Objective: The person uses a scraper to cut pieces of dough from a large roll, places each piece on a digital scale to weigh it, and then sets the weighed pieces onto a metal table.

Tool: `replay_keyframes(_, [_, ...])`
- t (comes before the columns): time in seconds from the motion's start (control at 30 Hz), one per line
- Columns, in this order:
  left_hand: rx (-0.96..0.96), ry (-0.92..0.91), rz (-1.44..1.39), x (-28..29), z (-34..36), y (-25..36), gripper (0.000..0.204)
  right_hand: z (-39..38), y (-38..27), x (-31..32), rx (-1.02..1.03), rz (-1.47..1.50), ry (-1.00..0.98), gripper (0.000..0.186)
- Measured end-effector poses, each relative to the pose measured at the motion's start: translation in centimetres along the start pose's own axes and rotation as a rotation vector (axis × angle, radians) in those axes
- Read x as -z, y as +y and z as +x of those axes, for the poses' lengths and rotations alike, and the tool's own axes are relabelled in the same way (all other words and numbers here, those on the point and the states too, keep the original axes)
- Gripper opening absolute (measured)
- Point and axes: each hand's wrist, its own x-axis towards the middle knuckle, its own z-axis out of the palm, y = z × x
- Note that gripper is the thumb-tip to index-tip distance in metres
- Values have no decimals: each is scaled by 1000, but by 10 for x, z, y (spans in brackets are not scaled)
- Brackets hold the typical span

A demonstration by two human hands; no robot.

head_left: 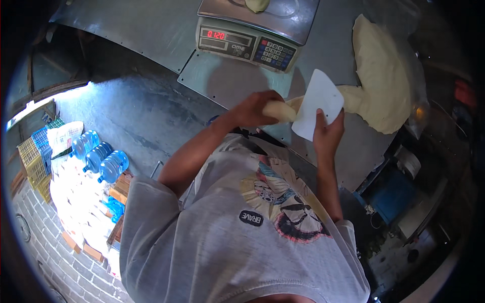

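Note:
My left hand (256,109) is wrapped round the end of a strip of pale dough (279,110). Held in my right hand (328,132) is a white dough scraper (319,103), tilted across that strip and hiding part of it. Whether the scraper's edge has cut through the dough, I cannot tell. To the right of the scraper, the strip runs into a large slab of dough (386,76) lying on the metal table (323,151). A digital scale (247,43) stands beyond my hands, with a small dough piece (257,4) on its metal pan.
Clear plastic sheeting (415,60) lies along the slab's right side. Off to the left on the floor are several blue water jugs (113,165), a yellow crate (34,160) and a white sack (65,136). A blue object (391,197) stands below the table at right.

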Motion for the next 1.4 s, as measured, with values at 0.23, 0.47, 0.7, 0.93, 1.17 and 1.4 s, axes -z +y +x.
replay_keyframes(0.23, [36, 442, 314, 23, -29, -81, 56, -8, -36, -58, -3, -235, -303, 34])
replay_keyframes(0.47, [113, 512, 173, 12, -36, -88, 46, -25, 7, -149, 58, -446, -421, 35])
replay_keyframes(0.7, [52, 693, 531, 27, -20, -80, 35, 16, 20, -177, 6, -196, -372, 48])
replay_keyframes(0.93, [-242, 675, 292, 100, 82, 32, 28, -30, 90, -31, -288, 435, 61, 41])
replay_keyframes(1.17, [-193, 483, 664, 92, 112, 38, 45, -50, 81, 17, -350, 492, 283, 44])
replay_keyframes(1.4, [28, 225, 343, 32, -3, -67, 29, -42, -13, -67, -148, -223, -237, 38])
